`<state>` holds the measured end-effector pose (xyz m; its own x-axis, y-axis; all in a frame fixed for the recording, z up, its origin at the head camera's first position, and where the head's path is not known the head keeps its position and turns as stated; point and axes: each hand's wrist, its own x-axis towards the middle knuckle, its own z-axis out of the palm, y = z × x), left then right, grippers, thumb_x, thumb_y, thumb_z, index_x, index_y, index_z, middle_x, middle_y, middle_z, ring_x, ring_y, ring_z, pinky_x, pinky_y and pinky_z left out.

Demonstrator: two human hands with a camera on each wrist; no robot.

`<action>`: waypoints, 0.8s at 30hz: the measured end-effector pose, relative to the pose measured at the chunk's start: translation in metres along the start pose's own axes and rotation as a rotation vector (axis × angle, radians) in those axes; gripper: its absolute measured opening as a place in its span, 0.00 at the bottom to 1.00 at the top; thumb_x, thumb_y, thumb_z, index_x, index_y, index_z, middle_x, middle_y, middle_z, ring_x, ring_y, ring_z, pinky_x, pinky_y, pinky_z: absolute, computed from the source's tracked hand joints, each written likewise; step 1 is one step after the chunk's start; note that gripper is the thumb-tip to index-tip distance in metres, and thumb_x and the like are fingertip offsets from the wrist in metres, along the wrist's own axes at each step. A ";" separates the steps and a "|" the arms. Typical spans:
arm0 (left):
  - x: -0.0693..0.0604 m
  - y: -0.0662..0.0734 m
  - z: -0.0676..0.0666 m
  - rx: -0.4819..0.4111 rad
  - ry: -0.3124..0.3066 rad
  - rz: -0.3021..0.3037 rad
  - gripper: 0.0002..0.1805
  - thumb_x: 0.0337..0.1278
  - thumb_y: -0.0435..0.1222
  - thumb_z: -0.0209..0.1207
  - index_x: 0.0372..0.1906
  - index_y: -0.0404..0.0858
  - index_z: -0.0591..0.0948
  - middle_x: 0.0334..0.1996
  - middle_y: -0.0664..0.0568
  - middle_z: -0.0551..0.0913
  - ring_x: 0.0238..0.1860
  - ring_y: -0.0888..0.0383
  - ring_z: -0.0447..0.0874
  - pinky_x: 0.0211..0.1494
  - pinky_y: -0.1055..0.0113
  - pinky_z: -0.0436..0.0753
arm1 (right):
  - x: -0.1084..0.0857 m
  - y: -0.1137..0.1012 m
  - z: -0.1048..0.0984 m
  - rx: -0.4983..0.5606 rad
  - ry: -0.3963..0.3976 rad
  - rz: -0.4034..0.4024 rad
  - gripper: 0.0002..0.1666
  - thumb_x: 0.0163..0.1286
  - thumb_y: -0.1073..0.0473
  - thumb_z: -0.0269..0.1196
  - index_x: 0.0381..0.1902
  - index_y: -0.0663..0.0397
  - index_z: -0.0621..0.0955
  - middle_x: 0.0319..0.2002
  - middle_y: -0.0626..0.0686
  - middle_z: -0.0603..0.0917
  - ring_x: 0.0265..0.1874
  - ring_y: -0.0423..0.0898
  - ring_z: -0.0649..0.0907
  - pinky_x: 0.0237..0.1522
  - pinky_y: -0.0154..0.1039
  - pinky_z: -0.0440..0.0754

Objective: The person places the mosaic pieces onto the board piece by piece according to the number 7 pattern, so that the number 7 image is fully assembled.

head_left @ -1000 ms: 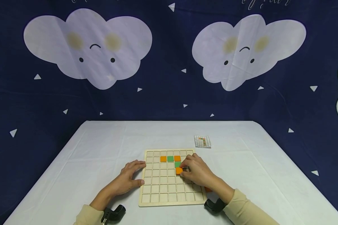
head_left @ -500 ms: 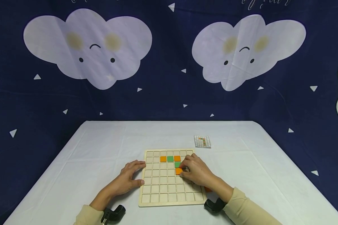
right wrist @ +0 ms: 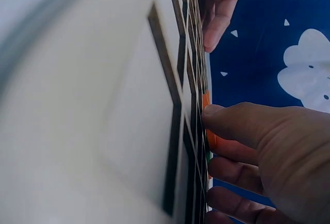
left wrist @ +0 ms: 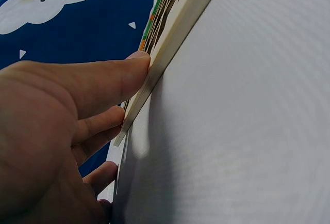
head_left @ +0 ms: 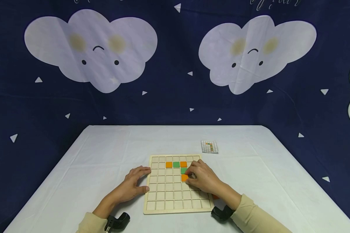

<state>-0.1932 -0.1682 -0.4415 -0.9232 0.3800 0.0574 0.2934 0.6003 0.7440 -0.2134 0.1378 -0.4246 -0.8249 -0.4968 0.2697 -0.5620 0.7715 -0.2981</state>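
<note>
A wooden grid board (head_left: 169, 195) lies flat on the table. Along its upper part sit an orange tile (head_left: 169, 164), a green tile (head_left: 176, 164) and another orange tile in one row, with a green tile (head_left: 183, 170) below the right end. Under that, my right hand (head_left: 205, 176) pinches a further orange tile (head_left: 184, 178) between thumb and fingers, at its grid square; whether it lies fully flat cannot be told. My left hand (head_left: 132, 183) rests against the board's left side, thumb (left wrist: 111, 82) and straight fingers touching the rim. Part of the board is hidden under my right hand.
A small printed card (head_left: 209, 146) with a coloured grid pattern lies beyond the board's far right corner. An orange-red piece (head_left: 215, 196) shows partly from under my right wrist. White cloth covers the table (head_left: 250, 155); a dark blue cloud-patterned cloth (head_left: 175, 97) hangs behind.
The pinched orange tile has shifted slightly left and toward me, lining up more with its square. My right hand has moved a little with it; the left hand stays still.
</note>
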 end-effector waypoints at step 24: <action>0.001 0.000 0.001 -0.006 0.007 -0.023 0.34 0.48 0.39 0.67 0.63 0.39 0.72 0.68 0.49 0.64 0.73 0.43 0.49 0.70 0.38 0.45 | 0.000 -0.002 -0.005 -0.004 0.022 0.013 0.15 0.52 0.49 0.72 0.37 0.47 0.85 0.34 0.42 0.79 0.33 0.37 0.68 0.36 0.32 0.69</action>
<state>-0.1940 -0.1667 -0.4424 -0.9314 0.3613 0.0451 0.2709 0.6047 0.7490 -0.2120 0.1386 -0.4199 -0.8304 -0.4782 0.2860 -0.5514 0.7792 -0.2981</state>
